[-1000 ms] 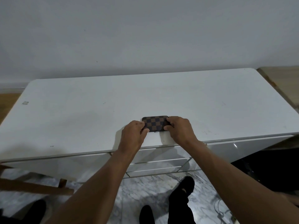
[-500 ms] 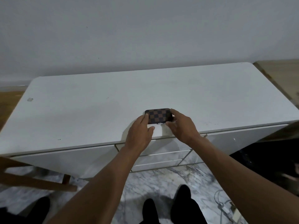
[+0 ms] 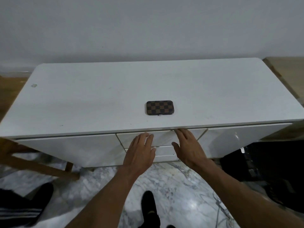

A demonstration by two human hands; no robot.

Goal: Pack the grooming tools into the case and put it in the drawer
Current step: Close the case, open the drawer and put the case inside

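Case [image 3: 159,107] is closed and lies flat on the cabinet top [image 3: 98,99], near the front edge. Its long axis runs left-right, parallel to that edge. I read packing as done and the drawer step as the one in hand.

Both hands are below the case, in front of the top drawer [image 3: 164,137], and hold nothing.
- Left hand [image 3: 139,153]: palm down, fingers straight and close together, over the drawer front. I can't tell if it's touching the panel.
- Right hand [image 3: 189,150]: fingers straight and slightly spread, thumb out. The fingertips are up at the seam where the drawer front meets the lip of the top. They look about to hook that edge, but contact isn't clear.

Key relation: the case sits up and away from the hands, almost centred over the gap between them. It is also right above the top drawer's span. Neither hand is clearly nearer, though the right fingertips are slightly higher and closer to the lip.

The drawer looks closed and I see no handle, so I expect a pull from the top seam towards me. The case is back from the lip, so the pull shouldn't disturb it. After that it's a short reach up and over, then the case comes down broadside into the drawer. A lower drawer [image 3: 164,153] sits beneath. I'm assuming the top one is the target because that's where the fingertips are.
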